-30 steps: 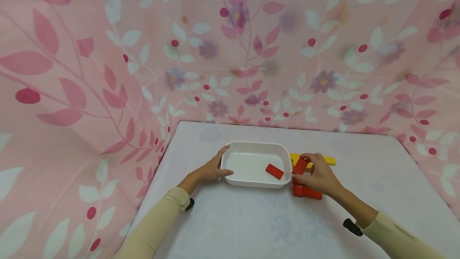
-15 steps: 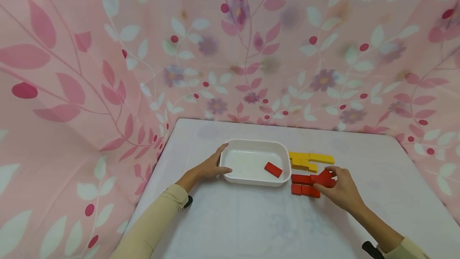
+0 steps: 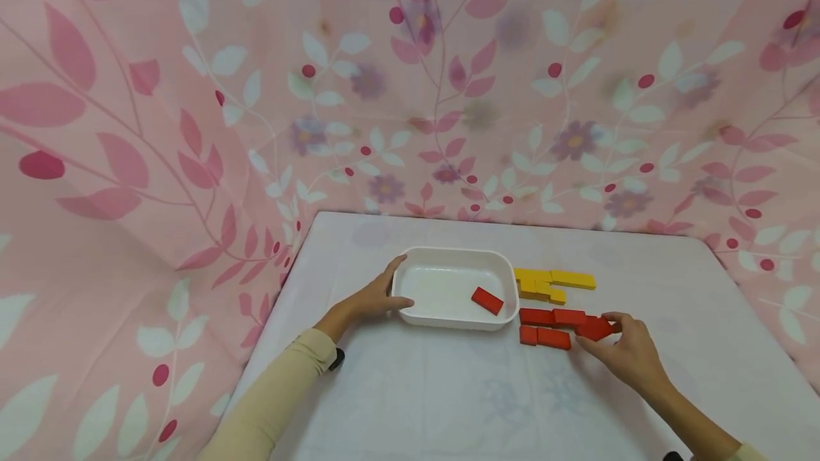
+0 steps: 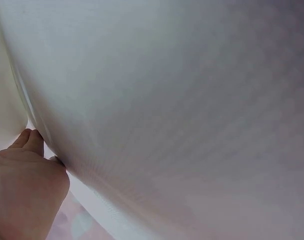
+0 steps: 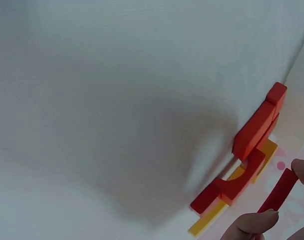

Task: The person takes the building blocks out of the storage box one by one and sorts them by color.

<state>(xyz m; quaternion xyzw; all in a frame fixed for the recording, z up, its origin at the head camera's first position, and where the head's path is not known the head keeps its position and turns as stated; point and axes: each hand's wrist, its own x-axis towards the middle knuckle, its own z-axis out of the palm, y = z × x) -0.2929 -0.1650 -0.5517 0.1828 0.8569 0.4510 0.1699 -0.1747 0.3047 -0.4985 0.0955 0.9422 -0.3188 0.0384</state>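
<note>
A white rectangular tray [image 3: 448,322] stands on the table with one red block [image 3: 487,301] lying inside. My left hand [image 3: 370,300] grips the tray's left end, thumb over the near rim and fingers at the far corner. In the left wrist view, the fingers [image 4: 34,139] meet the tray's side. To the right of the tray, my right hand [image 3: 629,348] pinches a red block [image 3: 594,329] between thumb and fingers, at the right end of the red blocks. The right wrist view shows that red block [image 5: 279,191] edge-on between the fingertips.
Red blocks lie in two rows right of the tray, with a rear one [image 3: 537,316] and a front one [image 3: 554,338] among them. A red block with a curved hollow [image 5: 241,180] shows in the right wrist view. Yellow blocks [image 3: 573,280] lie behind. Patterned pink cloth [image 3: 448,126] hangs beyond the table.
My right hand has moved right and toward me from beside the tray with a red block in its fingers. One red block now lies behind it in the rear row. My left hand stays on the tray.
</note>
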